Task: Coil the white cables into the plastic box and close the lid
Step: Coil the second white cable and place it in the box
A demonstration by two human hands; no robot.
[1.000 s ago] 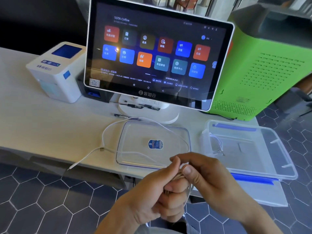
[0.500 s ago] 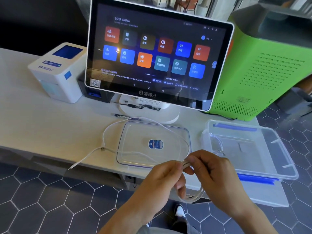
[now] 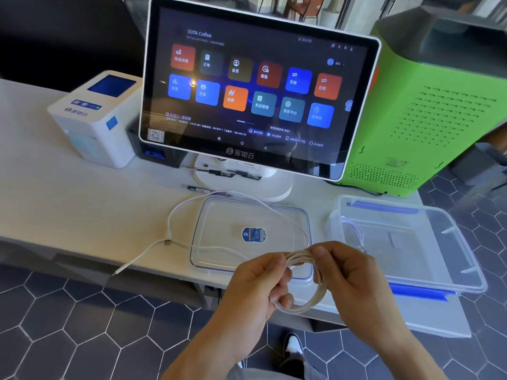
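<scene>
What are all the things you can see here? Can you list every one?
Coiled cable: one, white, held in front of the table edge between both hands.
Loose cable: one, white, lying on the table and across the lid, its end hanging off the front edge.
Lid: one, clear with a blue sticker, flat on the table.
Plastic box: one, clear with blue clips, open, on the right; a white cable is already inside.
Touchscreen: one, dark with coloured icons, on a white stand.
Printer: one, white and blue, on the left.
Green machine: one, back right.
Pen: one, dark, near the stand.
Table: one, white.
Left hand: grips the coil.
Right hand: pinches the coil.
</scene>
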